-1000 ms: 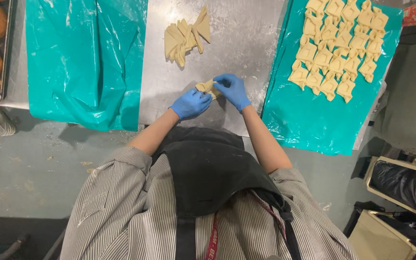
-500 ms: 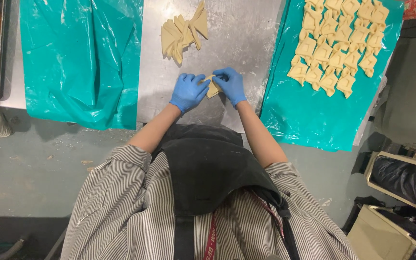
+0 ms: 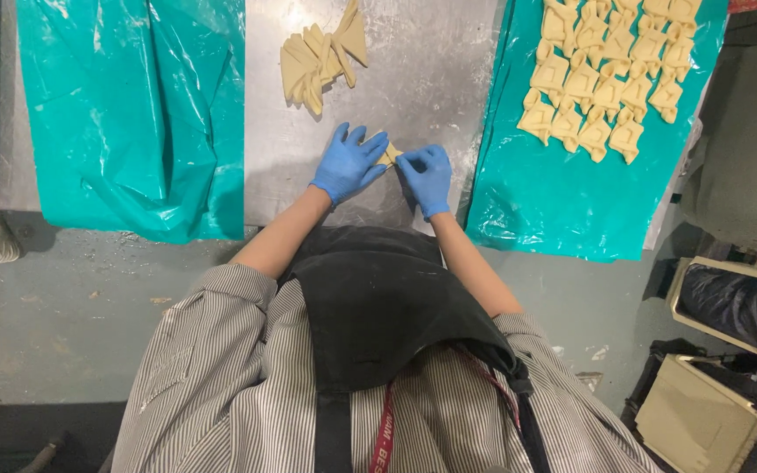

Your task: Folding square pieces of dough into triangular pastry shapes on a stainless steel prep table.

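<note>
On steel table (image 3: 449,88), dough piece (image 3: 390,154) pinched between left hand (image 3: 348,164), right hand (image 3: 427,175).

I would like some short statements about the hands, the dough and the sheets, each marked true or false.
1. Both hands wear blue gloves. True: left hand, right hand.
2. The hands press a dough piece on the bare metal table. True.
3. The folded pieces lie on the left sheet. False: they lie on the right teal sheet; the left teal sheet bears none.
4. The stack of unfolded dough is on a teal sheet. False: on bare metal.
</note>
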